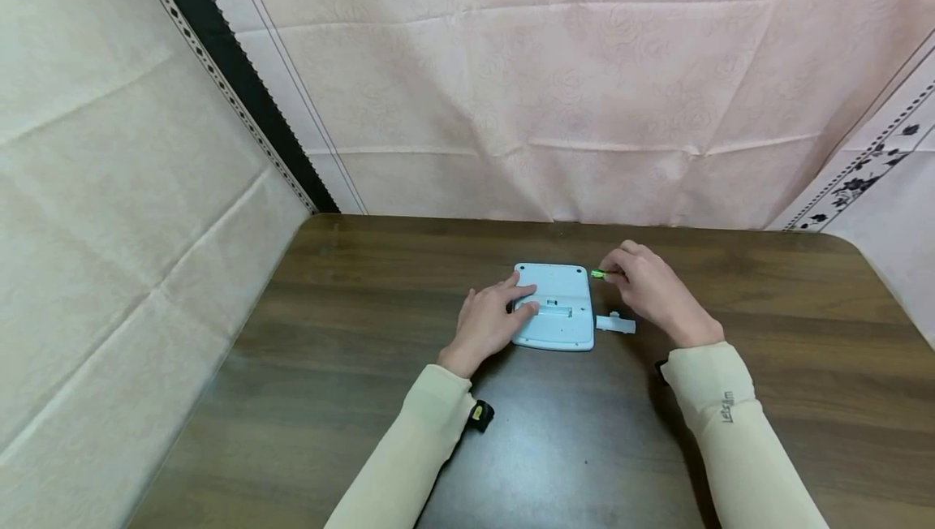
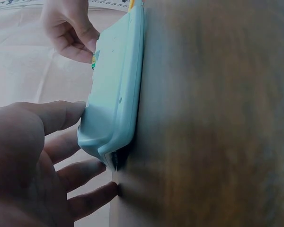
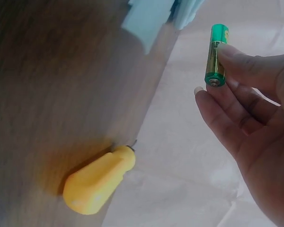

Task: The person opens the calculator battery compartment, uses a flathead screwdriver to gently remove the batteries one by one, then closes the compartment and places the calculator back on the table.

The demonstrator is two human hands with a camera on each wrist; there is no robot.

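Note:
A light-blue flat device (image 1: 562, 334) lies back side up on the table, with an open battery compartment (image 1: 557, 311) in its back. My left hand (image 1: 488, 320) rests at its left side, a finger and the thumb on the back and other fingers by the edge. Between thumb and fingers my right hand (image 1: 653, 290) pinches a green and gold battery (image 3: 217, 56), just off the device's upper right corner. To the right of the device lies a light-blue battery cover (image 1: 616, 323). The underside of the device is hidden.
A yellow pear-shaped object (image 3: 98, 182) with a dark stem lies on the brown wooden table (image 1: 351, 367) in the right wrist view; the head view does not show it. Pale patterned cloth (image 1: 584, 91) hangs behind the table, and more cloth (image 1: 131, 269) along its left side.

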